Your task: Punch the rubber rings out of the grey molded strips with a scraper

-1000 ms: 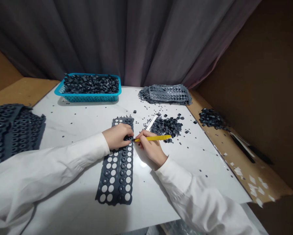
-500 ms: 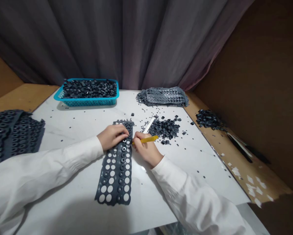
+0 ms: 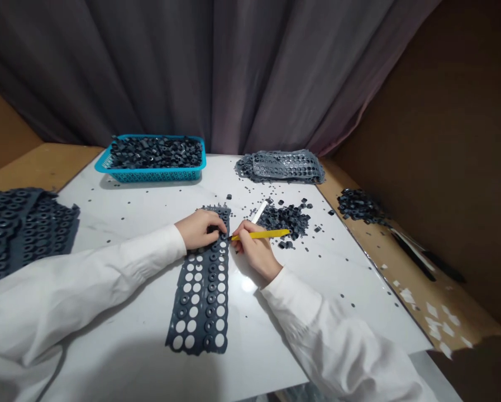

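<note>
My left hand (image 3: 200, 230) rests curled on the upper end of a dark grey perforated rubber sheet (image 3: 204, 290), its fingertips among the rings set in the sheet. My right hand (image 3: 255, 251) grips a yellow stick (image 3: 262, 234), whose tip meets the sheet beside my left fingers. The sheet lies lengthwise on a white marble-patterned tabletop (image 3: 120, 215), with round holes and several dark rings showing. Just beyond the yellow stick lies a heap of loose dark rubber pieces (image 3: 282, 219), and a white strip (image 3: 259, 212) lies partly under it.
A blue plastic basket (image 3: 149, 175) full of dark pieces stands at the back. Grey punched sheets (image 3: 284, 166) lie back right, and a dark stack (image 3: 24, 229) lies at left. Small bits dot the table. A wooden ledge (image 3: 418, 290) at right holds another heap (image 3: 359, 205).
Both hands have shifted slightly right along the sheet's top end. The yellow stick has swung from tilted to nearly level, and the view has moved a little.
</note>
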Demonstrator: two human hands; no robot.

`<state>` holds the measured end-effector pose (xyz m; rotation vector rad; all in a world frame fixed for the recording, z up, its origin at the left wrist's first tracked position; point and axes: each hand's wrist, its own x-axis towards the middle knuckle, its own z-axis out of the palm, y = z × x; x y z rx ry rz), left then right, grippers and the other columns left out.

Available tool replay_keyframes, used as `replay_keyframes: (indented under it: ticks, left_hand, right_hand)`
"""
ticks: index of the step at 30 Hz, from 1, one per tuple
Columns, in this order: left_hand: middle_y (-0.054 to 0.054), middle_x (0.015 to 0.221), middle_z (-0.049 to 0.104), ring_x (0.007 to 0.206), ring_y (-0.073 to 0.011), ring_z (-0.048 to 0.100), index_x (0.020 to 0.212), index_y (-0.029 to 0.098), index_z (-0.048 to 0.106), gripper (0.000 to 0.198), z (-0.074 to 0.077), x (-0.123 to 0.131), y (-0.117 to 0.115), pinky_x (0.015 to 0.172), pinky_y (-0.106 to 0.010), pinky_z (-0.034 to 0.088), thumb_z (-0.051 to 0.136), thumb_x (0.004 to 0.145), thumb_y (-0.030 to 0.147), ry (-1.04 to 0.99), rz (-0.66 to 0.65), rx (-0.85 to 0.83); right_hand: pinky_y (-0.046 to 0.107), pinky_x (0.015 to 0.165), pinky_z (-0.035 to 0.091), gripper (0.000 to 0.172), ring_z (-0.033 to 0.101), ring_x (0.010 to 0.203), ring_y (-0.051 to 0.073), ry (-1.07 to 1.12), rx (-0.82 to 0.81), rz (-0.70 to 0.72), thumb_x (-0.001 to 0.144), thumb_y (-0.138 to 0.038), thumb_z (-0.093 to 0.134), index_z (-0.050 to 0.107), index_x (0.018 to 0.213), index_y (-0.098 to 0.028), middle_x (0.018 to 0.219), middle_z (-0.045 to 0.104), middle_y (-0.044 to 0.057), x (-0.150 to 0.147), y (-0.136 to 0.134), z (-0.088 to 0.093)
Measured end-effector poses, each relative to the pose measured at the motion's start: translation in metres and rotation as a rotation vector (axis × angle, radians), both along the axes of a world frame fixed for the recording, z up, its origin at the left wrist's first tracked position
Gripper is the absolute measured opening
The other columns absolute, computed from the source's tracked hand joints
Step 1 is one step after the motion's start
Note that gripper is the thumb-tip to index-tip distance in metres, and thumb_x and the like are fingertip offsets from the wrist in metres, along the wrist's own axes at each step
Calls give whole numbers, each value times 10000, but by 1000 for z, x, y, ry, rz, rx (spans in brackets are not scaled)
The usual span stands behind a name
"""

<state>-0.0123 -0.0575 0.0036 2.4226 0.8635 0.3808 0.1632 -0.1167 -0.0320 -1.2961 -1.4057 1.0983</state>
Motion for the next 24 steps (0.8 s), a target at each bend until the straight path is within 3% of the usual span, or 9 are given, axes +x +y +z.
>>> replay_keyframes:
  ticks: [5,9,13,15,19,22,24]
  left_hand:
    - [-67,830,608,774,-182,588,889,143,678,196,7,11,1,716,-268,457,613,716,205,203,-111,151]
    - [-82,842,603,752,-196,595,843,139,672,138,10,21,0,689,-284,458,566,768,181,376,-177,229]
    - [-78,793,628,738,-182,601,765,134,656,178,4,17,1,681,-269,457,486,817,151,292,-193,203]
    - [-58,800,653,755,-166,605,794,146,653,170,1,8,3,710,-258,459,495,828,198,85,-75,121]
    - [-43,842,684,792,-179,611,854,143,645,246,1,-13,7,745,-283,461,541,809,362,-213,319,-82]
    - [-34,838,683,745,-175,600,864,144,653,261,3,-18,9,707,-281,458,563,777,374,-163,301,-165]
    - [-30,834,672,668,-151,574,880,147,655,224,4,-14,9,660,-267,448,571,761,317,-82,234,-113]
  right_hand:
    - [230,512,362,195,491,521,127,-82,40,26,779,-165,396,519,630,-186,538,531,-8,0,0,4]
    - [236,519,319,215,442,514,120,-198,110,66,780,-151,388,447,577,-192,512,481,-22,-2,-3,15]
    - [242,533,300,223,416,513,113,-282,197,79,791,-150,385,407,573,-194,513,453,-32,-3,-6,20]
    - [242,530,298,225,413,506,113,-285,198,80,792,-155,387,407,572,-195,510,451,-34,-3,-6,19]
    - [236,518,330,209,455,508,119,-186,103,73,788,-170,389,472,597,-189,534,508,-19,-1,-4,11]
    - [233,502,360,176,486,499,124,-61,28,7,783,-190,385,532,686,-187,580,563,-10,1,0,5]
    - [236,507,375,167,494,498,125,-33,21,-31,778,-196,393,549,719,-188,593,582,-8,1,2,2]
